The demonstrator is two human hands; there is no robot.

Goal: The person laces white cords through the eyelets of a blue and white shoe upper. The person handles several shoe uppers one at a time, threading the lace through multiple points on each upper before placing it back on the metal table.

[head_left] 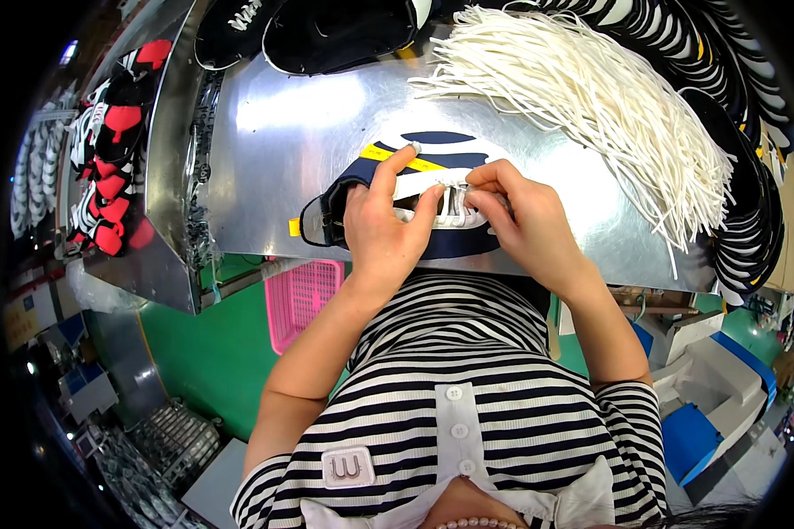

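Note:
A navy shoe upper [466, 243] with white stripes lies on its side on the metal table in front of me. A yellow strip [377, 152] runs across it. White shoelace [451, 208] threads through the white eyelet edges near its middle. My left hand [384, 222] grips the upper at its opening, thumb by the tongue and index finger stretched over the striped side; its other fingers are partly hidden. At the eyelets, my right hand [531, 220] pinches the shoelace between thumb and fingertips.
A large pile of white shoelaces [582, 106] covers the table's far right. Black shoe uppers [340, 35] lie at the back, with more stacked along the right rim [745, 212]. Red, black and white uppers [115, 176] hang at left. A pink basket [278, 309] stands below the table edge.

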